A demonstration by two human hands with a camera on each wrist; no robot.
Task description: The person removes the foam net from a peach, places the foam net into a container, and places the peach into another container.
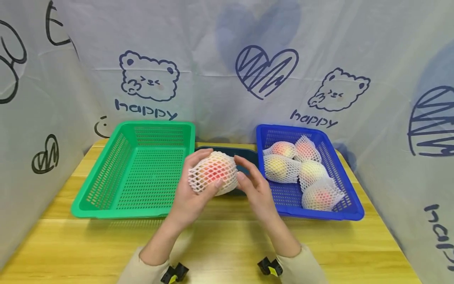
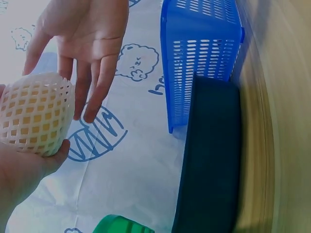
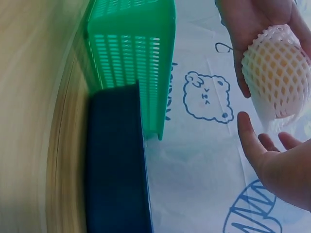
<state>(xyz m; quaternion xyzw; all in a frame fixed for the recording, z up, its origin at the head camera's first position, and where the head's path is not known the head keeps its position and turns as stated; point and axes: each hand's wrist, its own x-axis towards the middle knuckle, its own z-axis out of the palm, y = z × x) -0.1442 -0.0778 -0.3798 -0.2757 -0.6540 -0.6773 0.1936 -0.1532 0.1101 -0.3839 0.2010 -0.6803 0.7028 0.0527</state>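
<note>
My left hand (image 1: 193, 189) grips a round red-and-yellow fruit (image 1: 214, 173) in a white foam net, thumb across its near side. It is held in front of a dark tray (image 1: 230, 150), above the table. At the fruit's right side is my right hand (image 1: 257, 189), its fingers spread and slightly bent around the net's end. In the right wrist view, a small gap shows between the right hand (image 3: 286, 167) and the net-wrapped fruit (image 3: 277, 73). Several similar net-wrapped fruits (image 1: 312, 173) lie in the blue basket (image 1: 260, 157) to the right.
On the left stands a green basket (image 1: 133, 213) with nothing in it. The dark tray sits between the two baskets. All rest on a wooden table (image 1: 220, 244), with white drawn-on cloth (image 1: 213, 94) hanging behind and at both sides.
</note>
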